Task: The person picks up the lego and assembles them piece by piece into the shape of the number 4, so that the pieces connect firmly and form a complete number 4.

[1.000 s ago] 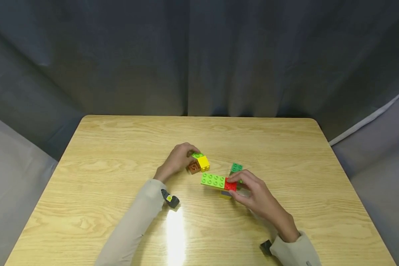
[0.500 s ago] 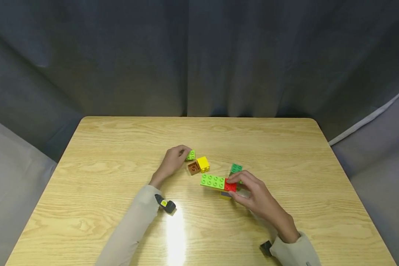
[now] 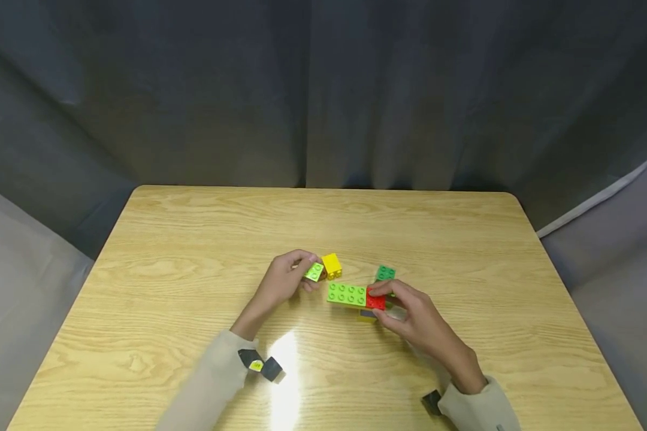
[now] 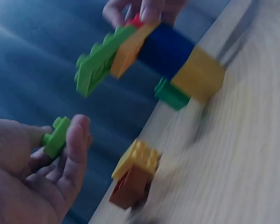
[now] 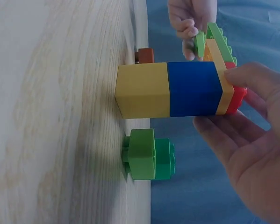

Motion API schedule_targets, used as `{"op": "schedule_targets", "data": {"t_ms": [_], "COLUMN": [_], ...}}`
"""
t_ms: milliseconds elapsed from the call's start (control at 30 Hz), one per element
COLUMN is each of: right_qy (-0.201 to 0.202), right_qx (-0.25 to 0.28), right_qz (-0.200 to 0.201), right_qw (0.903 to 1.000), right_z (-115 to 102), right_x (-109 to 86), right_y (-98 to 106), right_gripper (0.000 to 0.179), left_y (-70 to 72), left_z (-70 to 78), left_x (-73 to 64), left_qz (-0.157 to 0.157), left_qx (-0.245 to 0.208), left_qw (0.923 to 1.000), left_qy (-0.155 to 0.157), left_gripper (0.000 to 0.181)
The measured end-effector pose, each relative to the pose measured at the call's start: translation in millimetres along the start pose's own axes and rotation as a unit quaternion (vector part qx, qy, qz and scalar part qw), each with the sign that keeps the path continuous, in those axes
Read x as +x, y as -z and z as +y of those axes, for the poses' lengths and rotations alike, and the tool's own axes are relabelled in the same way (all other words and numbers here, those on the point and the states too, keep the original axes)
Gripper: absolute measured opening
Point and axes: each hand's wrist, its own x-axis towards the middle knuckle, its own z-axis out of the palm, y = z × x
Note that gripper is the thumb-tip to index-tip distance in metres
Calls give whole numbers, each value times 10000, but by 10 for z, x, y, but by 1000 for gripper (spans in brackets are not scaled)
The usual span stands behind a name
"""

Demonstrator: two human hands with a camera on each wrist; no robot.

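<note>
My left hand (image 3: 281, 280) pinches a small light green brick (image 3: 314, 272) between thumb and fingers, raised off the table. A stack stands to its right: a yellow brick (image 5: 142, 91) at the bottom, a blue brick (image 5: 195, 88) above, then a flat orange-yellow piece (image 4: 126, 52). On top sit a long light green brick (image 3: 347, 293), jutting left, and a red brick (image 3: 375, 298). With thumb and fingertips, my right hand (image 3: 420, 314) holds the stack at the red end. In the left wrist view, the long brick's free end overhangs the table.
A yellow brick (image 3: 332, 264) and a brown brick (image 4: 130, 186) lie close together near my left hand. Behind the stack are a dark green brick (image 3: 386, 273) and a lighter green one (image 5: 142, 154). The wooden table (image 3: 194, 239) ends at a dark curtain (image 3: 221, 108).
My left hand has picked up the small light green brick from behind the brown and yellow bricks and brought it nearer to me. My right hand and the stack stay in place.
</note>
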Motion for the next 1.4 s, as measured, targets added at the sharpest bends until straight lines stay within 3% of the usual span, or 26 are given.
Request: {"op": "schedule_targets", "data": {"t_ms": [200, 400, 533, 833, 967, 1267, 1400], "right_qy": [53, 157, 237, 341, 306, 316, 311], "right_qx": [-36, -1, 28, -1, -26, -95, -126], "right_qz": [7, 35, 35, -2, -8, 31, 56], "right_qw": [10000, 9999, 9997, 9994, 9995, 9994, 9994], "right_z": [22, 17, 19, 23, 25, 23, 25], "right_x": [-5, -3, -4, 5, 7, 10, 10], "right_y": [-3, -10, -17, -10, -8, -11, -15], "right_gripper": [35, 35, 35, 32, 31, 32, 33], "left_y": [-146, -240, -309, -413, -422, -466, -481], "left_z": [54, 22, -23, 3, 38, 101, 108], "left_x": [-148, -194, -211, -274, -281, -284, -273], "left_qz": [-56, 113, 58, -378, -459, -335, -266], "left_qx": [-459, -567, -938, -1980, -2276, -2644, -2671], "left_qw": [9985, 9970, 9940, 9765, 9693, 9561, 9554], "left_qy": [294, 517, 551, 764, 806, 1221, 1231], "left_gripper": [30, 29, 32, 51, 51, 46, 43]}}
